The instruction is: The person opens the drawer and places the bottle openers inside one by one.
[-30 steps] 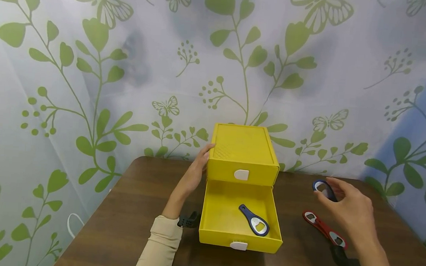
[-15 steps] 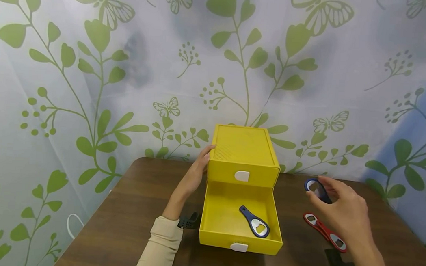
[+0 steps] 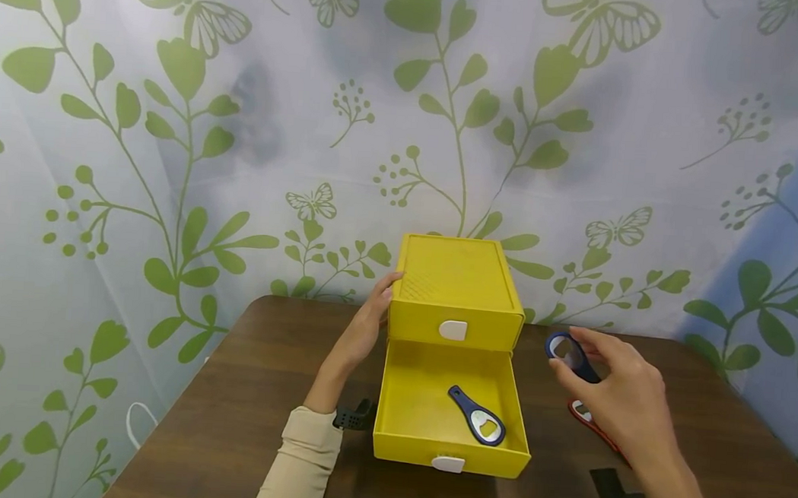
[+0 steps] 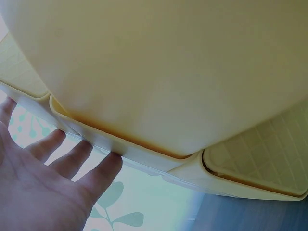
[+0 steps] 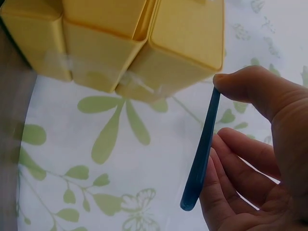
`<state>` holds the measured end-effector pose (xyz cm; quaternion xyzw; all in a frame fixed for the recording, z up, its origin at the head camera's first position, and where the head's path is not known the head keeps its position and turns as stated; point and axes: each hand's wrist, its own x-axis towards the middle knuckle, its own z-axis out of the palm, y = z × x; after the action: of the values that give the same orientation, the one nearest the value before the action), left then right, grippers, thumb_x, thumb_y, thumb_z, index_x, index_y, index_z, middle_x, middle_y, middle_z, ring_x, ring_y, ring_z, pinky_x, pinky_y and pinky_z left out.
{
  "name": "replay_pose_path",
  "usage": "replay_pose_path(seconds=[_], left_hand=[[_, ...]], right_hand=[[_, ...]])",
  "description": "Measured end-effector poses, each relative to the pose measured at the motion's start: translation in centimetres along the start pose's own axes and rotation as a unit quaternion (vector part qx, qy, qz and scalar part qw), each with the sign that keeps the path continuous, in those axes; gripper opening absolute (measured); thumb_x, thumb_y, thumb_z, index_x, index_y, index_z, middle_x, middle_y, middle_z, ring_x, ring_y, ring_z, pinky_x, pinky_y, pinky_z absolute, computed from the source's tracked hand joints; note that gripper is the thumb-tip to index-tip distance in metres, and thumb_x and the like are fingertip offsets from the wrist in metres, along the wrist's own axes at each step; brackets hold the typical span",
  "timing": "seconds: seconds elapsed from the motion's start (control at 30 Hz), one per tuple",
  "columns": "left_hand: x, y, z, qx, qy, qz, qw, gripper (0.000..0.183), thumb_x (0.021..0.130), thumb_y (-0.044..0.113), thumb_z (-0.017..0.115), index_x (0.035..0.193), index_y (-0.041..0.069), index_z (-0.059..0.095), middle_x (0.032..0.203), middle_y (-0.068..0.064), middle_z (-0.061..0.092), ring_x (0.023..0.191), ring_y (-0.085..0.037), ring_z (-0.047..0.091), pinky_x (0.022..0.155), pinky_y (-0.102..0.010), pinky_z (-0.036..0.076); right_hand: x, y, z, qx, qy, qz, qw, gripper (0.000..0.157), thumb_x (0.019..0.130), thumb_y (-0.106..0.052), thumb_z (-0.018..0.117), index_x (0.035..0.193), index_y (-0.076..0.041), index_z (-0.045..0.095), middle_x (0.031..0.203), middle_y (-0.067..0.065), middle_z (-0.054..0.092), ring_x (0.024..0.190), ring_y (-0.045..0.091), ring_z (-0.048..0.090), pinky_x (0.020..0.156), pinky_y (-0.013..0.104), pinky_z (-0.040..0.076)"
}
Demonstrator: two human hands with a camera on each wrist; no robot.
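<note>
A yellow two-drawer box (image 3: pixel 459 272) stands on the table with its lower drawer (image 3: pixel 407 394) pulled out. In that drawer lies a blue-rimmed bottle opener (image 3: pixel 474 413), metal head toward the front. Against the box's left side rests my left hand (image 3: pixel 359 334); the left wrist view shows its fingers (image 4: pixel 103 175) extended along the box's edge. To the right of the box, my right hand (image 3: pixel 626 392) pinches a second blue bottle opener (image 3: pixel 584 368) above the table. The right wrist view has this opener (image 5: pixel 201 149) edge-on between thumb and fingers. A red bottle opener (image 3: pixel 597 427) lies partly hidden under the right hand.
The brown wooden table (image 3: pixel 239 391) runs back to a white curtain (image 3: pixel 254 156) with green leaves and butterflies. The upper drawer (image 3: pixel 422 323) with a white pull is closed. A white cable (image 3: pixel 131 419) hangs beyond the table's left edge.
My right hand has moved left toward the box, carrying the blue bottle opener, and now covers more of the red ones on the table. The left hand stays in place on the box.
</note>
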<state>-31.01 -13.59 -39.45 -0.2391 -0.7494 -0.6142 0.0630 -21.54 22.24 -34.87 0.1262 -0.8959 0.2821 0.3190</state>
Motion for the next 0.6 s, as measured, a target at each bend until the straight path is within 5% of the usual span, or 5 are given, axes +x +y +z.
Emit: replay_pose_path(seconds=[0.6], left_hand=[[-0.1, 0.1, 0.0, -0.006, -0.002, 0.002, 1.0, 0.056, 0.111, 0.053, 0.024, 0.162, 0.03, 0.025, 0.171, 0.0, 0.016, 0.156, -0.03, 0.022, 0.117, -0.069, 0.026]], right_hand=[[-0.4, -3.3, 2.1, 0.017, -0.016, -0.04, 0.999, 0.052, 0.077, -0.013, 0.09, 0.125, -0.008, 0.072, 0.114, 0.013, 0.073, 0.097, 0.03, 0.068, 0.081, 0.056, 0.055]])
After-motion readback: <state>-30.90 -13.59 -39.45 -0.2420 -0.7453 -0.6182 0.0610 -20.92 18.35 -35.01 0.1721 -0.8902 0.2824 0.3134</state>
